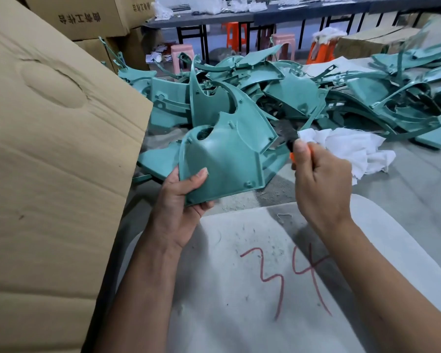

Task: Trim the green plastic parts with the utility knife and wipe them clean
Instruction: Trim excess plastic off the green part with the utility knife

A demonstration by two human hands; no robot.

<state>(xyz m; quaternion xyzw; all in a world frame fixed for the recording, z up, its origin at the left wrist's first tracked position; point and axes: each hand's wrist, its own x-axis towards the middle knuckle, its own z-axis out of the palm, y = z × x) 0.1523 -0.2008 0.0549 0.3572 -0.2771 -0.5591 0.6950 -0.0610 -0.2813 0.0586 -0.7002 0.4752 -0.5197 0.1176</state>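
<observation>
My left hand [181, 200] grips the lower edge of a curved green plastic part [224, 159], thumb on its face, holding it up in front of me. To its right, my right hand [321, 179] is curled round an orange and black utility knife [290, 141]. The knife's tip is blurred and points up-left toward the part's right edge. I cannot tell whether the blade touches the part. A crumpled white cloth [349, 149] lies on the floor just behind my right hand.
A large pile of green plastic parts [303, 93] covers the floor ahead. A tall cardboard box [56, 161] stands close on my left. A white surface marked "34" in red [290, 276] lies below my arms. Stools and a long table stand at the back.
</observation>
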